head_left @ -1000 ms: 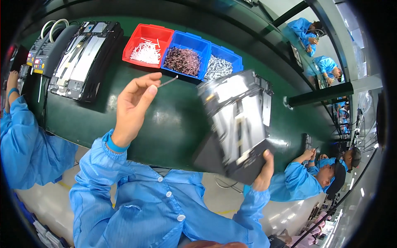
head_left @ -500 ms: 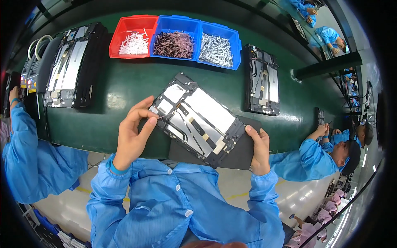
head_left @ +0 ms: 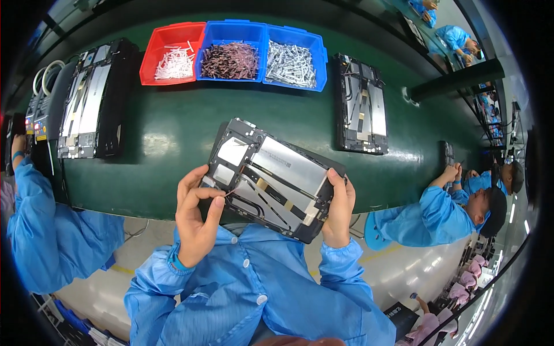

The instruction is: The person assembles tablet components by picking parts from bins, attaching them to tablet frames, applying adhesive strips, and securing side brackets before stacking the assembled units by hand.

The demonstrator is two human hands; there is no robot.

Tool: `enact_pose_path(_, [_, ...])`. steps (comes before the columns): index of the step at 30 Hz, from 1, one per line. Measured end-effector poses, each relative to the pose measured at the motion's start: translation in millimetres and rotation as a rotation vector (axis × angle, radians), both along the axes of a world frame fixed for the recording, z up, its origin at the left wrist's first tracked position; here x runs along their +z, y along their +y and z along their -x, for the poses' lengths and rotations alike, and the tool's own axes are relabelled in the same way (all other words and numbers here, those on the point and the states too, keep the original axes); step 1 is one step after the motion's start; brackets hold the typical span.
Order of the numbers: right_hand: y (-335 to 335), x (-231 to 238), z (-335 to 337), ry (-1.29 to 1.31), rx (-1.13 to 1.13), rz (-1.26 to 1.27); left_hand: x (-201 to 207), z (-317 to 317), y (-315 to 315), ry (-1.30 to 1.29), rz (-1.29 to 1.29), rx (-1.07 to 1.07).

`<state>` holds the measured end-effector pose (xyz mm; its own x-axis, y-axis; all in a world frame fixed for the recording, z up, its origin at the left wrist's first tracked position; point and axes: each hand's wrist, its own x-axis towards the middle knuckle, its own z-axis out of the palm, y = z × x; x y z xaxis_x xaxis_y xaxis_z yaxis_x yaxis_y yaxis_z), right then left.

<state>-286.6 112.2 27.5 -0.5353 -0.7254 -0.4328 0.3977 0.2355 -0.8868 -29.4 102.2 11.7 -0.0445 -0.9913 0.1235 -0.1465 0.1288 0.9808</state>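
In the head view, a green bench [head_left: 156, 121] fills the middle, its near edge passing just in front of the worker. An opened device [head_left: 280, 176], tilted, spans that edge, its lower corner reaching past it. A band of benchtop separates the device from a red bin [head_left: 152, 51] and two blue bins at the far side; more green shows toward the left stack [head_left: 92, 106] and right stack [head_left: 363, 106].

The device lies between both hands. The left hand [head_left: 198, 214], loosely curled, pinches a thin strip [head_left: 231, 192] between thumb and forefinger at the device's left end. The right hand [head_left: 340, 205] clasps the opposite end, thumb on top, other fingers mostly hidden. A black slab [head_left: 219, 138] shows beneath the device.
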Motion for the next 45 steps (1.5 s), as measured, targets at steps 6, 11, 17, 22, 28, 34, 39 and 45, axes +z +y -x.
enact_pose_path(6, [-1.2, -3.4, -7.4, 0.539, 0.393, 0.086, -11.6, -3.8, -59.3, 0.094, 0.071, 0.184])
enact_pose_path(11, [8.0, 10.6, 18.9, 1.143, 0.66, -0.437, -16.5, -0.3, -70.4, -0.014, 0.132, 0.248])
enact_pose_path(17, [4.6, 25.3, 42.5, 1.141, 0.982, 0.138, -15.1, 7.2, -66.5, -0.079, 0.163, 0.316])
enact_pose_path(22, [-3.1, 0.0, 64.3, 1.015, 1.034, 0.296, -13.7, 10.0, -70.6, -0.085, 0.167, 0.338])
enact_pose_path(28, [4.5, -11.2, 49.3, 0.873, 0.996, 0.289, -14.7, 5.6, -88.1, -0.141, 0.175, 0.275])
enact_pose_path(34, [30.2, -1.6, 11.0, 0.851, 1.068, 0.181, -19.0, 23.1, -124.0, -0.128, 0.201, 0.109])
enact_pose_path(39, [45.9, 5.9, 1.5, 1.02, 1.027, 0.225, -18.6, 32.4, -128.0, -0.144, 0.218, 0.047])
enact_pose_path(45, [59.3, -6.2, 0.7, 1.144, 0.994, 0.261, -15.0, 36.8, -130.8, -0.067, 0.212, 0.056])
